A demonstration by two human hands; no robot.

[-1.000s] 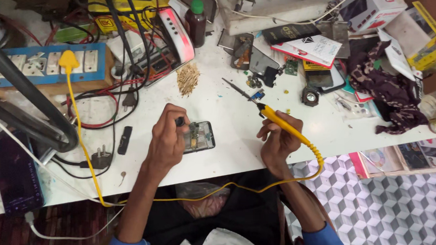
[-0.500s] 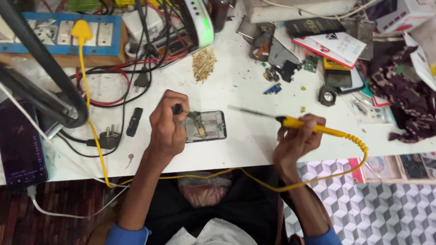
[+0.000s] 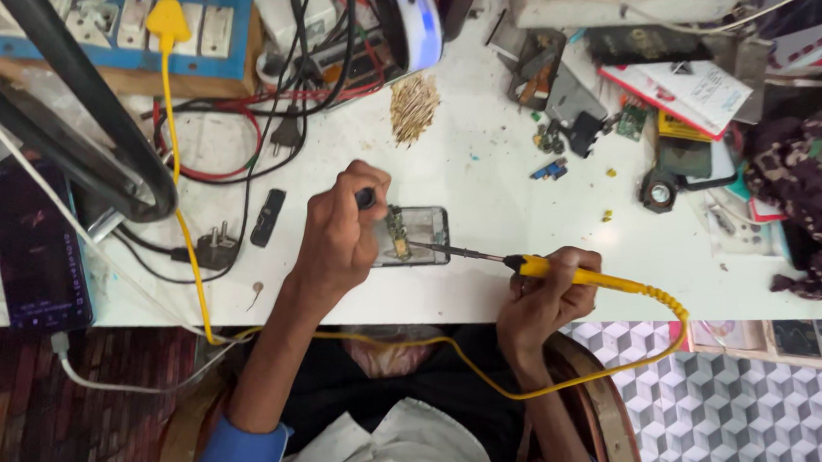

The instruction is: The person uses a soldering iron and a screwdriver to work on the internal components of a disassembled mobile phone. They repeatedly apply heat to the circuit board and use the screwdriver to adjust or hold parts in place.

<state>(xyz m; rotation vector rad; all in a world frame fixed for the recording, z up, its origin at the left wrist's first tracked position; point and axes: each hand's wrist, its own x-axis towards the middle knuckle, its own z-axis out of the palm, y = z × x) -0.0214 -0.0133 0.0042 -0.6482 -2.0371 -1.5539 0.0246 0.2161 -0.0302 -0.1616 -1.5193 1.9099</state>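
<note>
- Opened phone [image 3: 415, 236] lies flat on the white workbench [image 3: 488, 183], near its front edge, back cover off, a small circuit board exposed at its left end.
- Soldering iron [image 3: 522, 263]: yellow handle, dark metal tip pointing left, tip end at the exposed board (contact probable; too small to confirm).
- Right hand [image 3: 543, 299] closed around the iron's handle, fingers wrapped over the top, wrist off the bench edge.
- Left hand [image 3: 335, 241] curled tight on a small dark-tipped tool [image 3: 366, 198], which sticks up from the fist; the hand rests on the phone's left end and covers part of it.
- Yellow cord [image 3: 479, 370] runs from the iron's rear, loops below the bench edge across the person's lap, then climbs left to a yellow plug [image 3: 167, 21] in a blue switchboard [image 3: 113, 18].
- Behind the phone: a heap of fine tan shavings [image 3: 413, 107], well apart from it.
- Left of the hand: a small black oblong part [image 3: 267, 217], then a black mains plug [image 3: 211, 247] with its cable.
- Far left: a dark phone [image 3: 35, 249] face up, white cable attached.
- Right side: a small round black part [image 3: 659, 191], loose components and a dark patterned cloth [image 3: 806, 214].
</note>
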